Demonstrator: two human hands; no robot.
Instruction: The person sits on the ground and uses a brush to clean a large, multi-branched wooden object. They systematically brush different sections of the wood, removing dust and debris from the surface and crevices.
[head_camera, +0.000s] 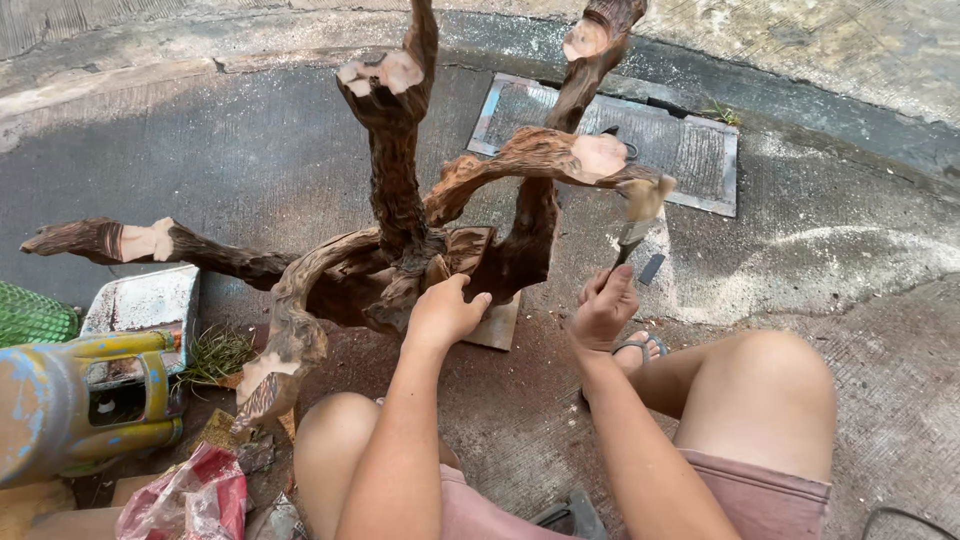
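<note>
Right hand (602, 308) is closed around the dark handle of a small paintbrush with pale bristles and a metal ferrule (637, 215); the brush runs up and slightly right from the fist, its long axis near vertical, bristle tip just beside or touching the underside of a cut branch end on the gnarled dark reddish-brown driftwood root sculpture with pale sawn stubs (420, 230). Can't tell for sure whether the bristles make contact. Left hand (443, 312) is curled with fingers pressed on the lower trunk of the root, near its base, and holds nothing loose; it sits closer to the trunk's centre than the right hand, which is off to the right of the wood. The root stands upright ahead of both hands, with branches reaching up, left and right. It rests on a flat pale slab (497, 325) on the rough grey concrete ground (250, 160), dusted with pale powder on the right. A rectangular metal drain cover (690, 155) lies beyond the root. Left side is crowded: a worn yellow and blue gas cylinder lying on its side (70, 405), green mesh (30, 315), a red plastic bag (195, 490), a grass tuft (215, 352). The person squats with bare knees either side of the arms and a sandalled foot (640, 350) under the right hand. Open room on the right.
</note>
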